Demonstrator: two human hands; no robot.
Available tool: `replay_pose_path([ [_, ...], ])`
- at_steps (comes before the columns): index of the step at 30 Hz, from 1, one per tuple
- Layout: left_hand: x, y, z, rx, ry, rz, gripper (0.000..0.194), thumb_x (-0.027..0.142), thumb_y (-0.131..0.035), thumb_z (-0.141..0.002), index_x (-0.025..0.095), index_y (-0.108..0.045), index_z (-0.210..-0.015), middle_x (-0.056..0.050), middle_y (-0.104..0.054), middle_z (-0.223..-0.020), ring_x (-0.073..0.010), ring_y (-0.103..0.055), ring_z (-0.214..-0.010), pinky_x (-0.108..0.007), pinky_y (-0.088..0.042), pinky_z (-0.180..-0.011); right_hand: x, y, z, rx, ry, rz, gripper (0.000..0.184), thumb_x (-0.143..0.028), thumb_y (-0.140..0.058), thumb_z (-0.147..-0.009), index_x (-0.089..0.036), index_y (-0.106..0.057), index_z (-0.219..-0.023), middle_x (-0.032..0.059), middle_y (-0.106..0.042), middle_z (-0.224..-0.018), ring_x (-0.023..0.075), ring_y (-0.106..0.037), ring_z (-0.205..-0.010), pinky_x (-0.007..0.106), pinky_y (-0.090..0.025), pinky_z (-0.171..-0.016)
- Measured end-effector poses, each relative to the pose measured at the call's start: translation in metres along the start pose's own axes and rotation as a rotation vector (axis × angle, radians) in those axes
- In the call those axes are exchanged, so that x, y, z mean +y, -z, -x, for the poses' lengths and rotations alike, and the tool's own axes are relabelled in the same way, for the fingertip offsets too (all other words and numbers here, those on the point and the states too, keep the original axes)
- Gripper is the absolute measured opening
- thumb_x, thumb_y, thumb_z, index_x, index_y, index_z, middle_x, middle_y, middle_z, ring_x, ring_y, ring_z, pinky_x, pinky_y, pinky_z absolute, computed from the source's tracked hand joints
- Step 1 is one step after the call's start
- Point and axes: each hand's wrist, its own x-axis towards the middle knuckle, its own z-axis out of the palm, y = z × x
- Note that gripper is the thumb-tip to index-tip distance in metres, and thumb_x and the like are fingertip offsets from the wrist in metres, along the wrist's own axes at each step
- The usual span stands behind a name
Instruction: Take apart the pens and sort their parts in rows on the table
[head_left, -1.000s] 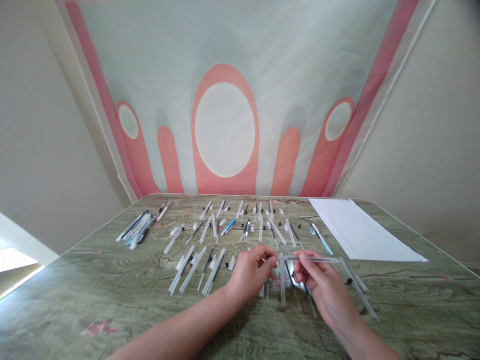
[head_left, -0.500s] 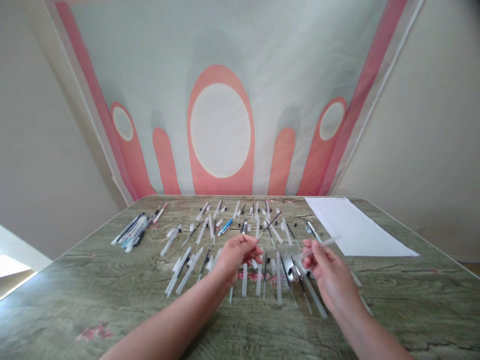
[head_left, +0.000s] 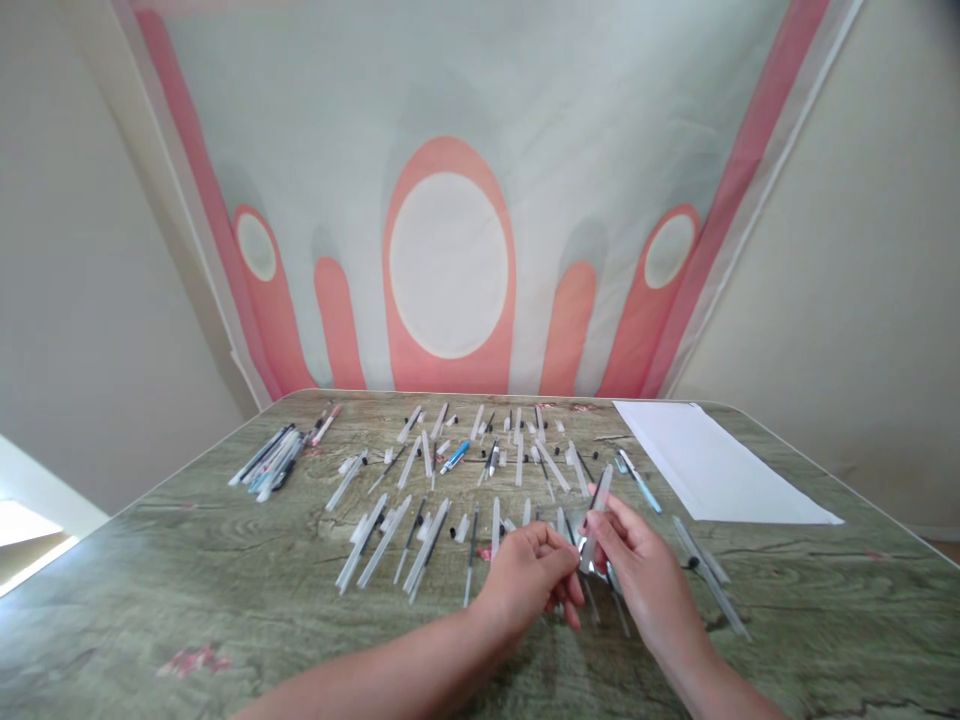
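Over the near middle of the table, my right hand point(head_left: 637, 560) pinches a clear pen barrel point(head_left: 604, 495), tilted with its upper end pointing away from me. Along the barrel's left side runs a dark, thin pen refill point(head_left: 594, 505). Its lower end meets the fingertips of my left hand point(head_left: 536, 572), which are closed on it. Whether the refill is beside or partly inside the barrel I cannot tell. Beneath both hands lie more barrels and refills, partly hidden. A loose refill point(head_left: 472, 555) rests just left of my left hand.
Rows of clear barrels point(head_left: 386, 540), refills, caps and small black plugs cover the table's middle. A blue pen point(head_left: 455, 457) lies among them. Assembled pens point(head_left: 270, 460) are heaped at the left. A light-blue pen point(head_left: 640, 480) lies near a white paper sheet point(head_left: 720, 465) at the right.
Earlier the barrel lay level between my hands; then they moved apart, the left with the refill, the right with the barrel. Now they are together again, with refill and barrel tilted side by side.
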Motion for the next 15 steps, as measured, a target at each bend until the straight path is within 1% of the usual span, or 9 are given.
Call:
replay_pose_path([
  [2,0.000,0.000,0.000,-0.013,-0.009,-0.022,0.021,0.033,-0.056,-0.074,0.015,-0.045,-0.073,0.002,-0.059,-0.049,-0.0093,-0.054,-0.035,-0.017,-0.022,-0.035,0.000,-0.001,0.000,0.008,-0.017,-0.018,0.053,-0.048,-0.057,-0.079,-0.019,-0.051,-0.123,-0.0031,-0.056,-0.060,0.0137,-0.047,-0.052,0.024,-0.039,-0.051],
  [4,-0.001,0.000,0.001,-0.034,-0.003,-0.031,0.020,0.032,-0.055,-0.074,0.015,-0.045,-0.073,0.003,-0.058,-0.048,-0.0092,-0.053,-0.035,-0.017,-0.022,-0.035,0.001,-0.002,0.000,-0.014,-0.043,-0.091,0.048,-0.048,-0.059,-0.078,-0.018,-0.056,-0.116,-0.0013,-0.058,-0.066,0.0133,-0.047,-0.053,0.024,-0.038,-0.050],
  [7,0.001,0.000,0.002,-0.080,0.022,-0.028,0.021,0.032,-0.056,-0.073,0.015,-0.045,-0.073,0.002,-0.058,-0.048,-0.0092,-0.053,-0.035,-0.017,-0.023,-0.035,0.000,-0.004,0.001,-0.087,-0.078,-0.154,0.033,-0.046,-0.060,-0.078,-0.016,-0.066,-0.092,-0.0009,-0.056,-0.062,0.0123,-0.045,-0.053,0.023,-0.036,-0.050],
  [9,0.001,0.000,0.003,-0.115,0.034,-0.017,0.023,0.035,-0.056,-0.074,0.015,-0.044,-0.074,0.001,-0.060,-0.051,-0.0095,-0.055,-0.036,-0.016,-0.024,-0.036,-0.004,-0.003,0.002,-0.121,-0.067,-0.141,0.031,-0.046,-0.060,-0.079,-0.016,-0.066,-0.080,-0.0010,-0.055,-0.060,0.0116,-0.043,-0.053,0.023,-0.036,-0.051],
  [10,0.002,-0.001,0.003,-0.127,0.035,-0.012,0.024,0.036,-0.055,-0.075,0.016,-0.044,-0.075,0.001,-0.060,-0.052,-0.0097,-0.055,-0.037,-0.016,-0.023,-0.036,-0.006,-0.002,0.002,-0.126,-0.054,-0.123,0.031,-0.046,-0.060,-0.079,-0.016,-0.066,-0.077,-0.0008,-0.057,-0.062,0.0114,-0.043,-0.053,0.023,-0.036,-0.051],
  [13,0.000,-0.002,0.003,-0.126,0.003,-0.039,0.023,0.038,-0.050,-0.079,0.017,-0.040,-0.081,0.000,-0.062,-0.057,-0.0099,-0.056,-0.037,-0.016,-0.022,-0.034,-0.012,0.008,-0.005,-0.111,-0.020,-0.040,0.032,-0.048,-0.060,-0.077,-0.016,-0.065,-0.080,0.0001,-0.062,-0.069,0.0116,-0.045,-0.055,0.023,-0.035,-0.052],
  [15,-0.004,-0.003,0.004,-0.084,-0.054,-0.102,0.020,0.035,-0.047,-0.081,0.018,-0.038,-0.084,0.002,-0.061,-0.061,-0.0093,-0.054,-0.036,-0.016,-0.024,-0.034,-0.017,0.017,-0.020,-0.099,-0.001,0.061,0.035,-0.050,-0.059,-0.078,-0.017,-0.064,-0.087,0.0004,-0.064,-0.071,0.0112,-0.045,-0.053,0.023,-0.034,-0.050],
])
